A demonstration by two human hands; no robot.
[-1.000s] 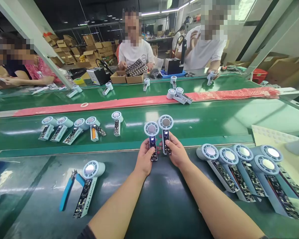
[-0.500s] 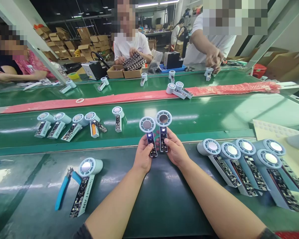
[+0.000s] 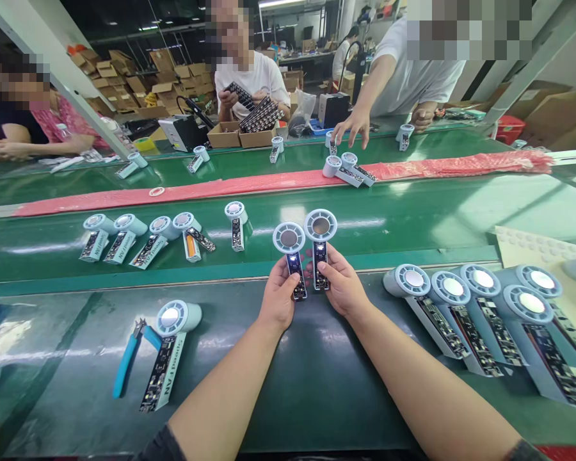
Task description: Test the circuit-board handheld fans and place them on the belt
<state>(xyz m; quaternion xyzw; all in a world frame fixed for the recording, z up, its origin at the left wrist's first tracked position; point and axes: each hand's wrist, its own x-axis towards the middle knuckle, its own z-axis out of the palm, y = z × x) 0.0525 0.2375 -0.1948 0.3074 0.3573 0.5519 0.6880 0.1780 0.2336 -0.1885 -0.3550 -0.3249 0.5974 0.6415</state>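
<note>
- Grasping on both sides: left grip [image 3: 279, 296] clenched around the left fan [image 3: 294, 261], right grip [image 3: 344, 283] around the right fan [image 3: 320, 247], both raised near the far edge of the worktop [image 3: 312, 384].
- Heads [image 3: 320, 226] of these 2 look touching or nearly so; a wrist twist could knock them.
- Circuit boards [image 3: 320, 280] exposed; hard pressing might strain components.
- Cutters [image 3: 126, 365] sit just beside a resting fan [image 3: 162, 366]; a leftward sweep could catch both.
</note>
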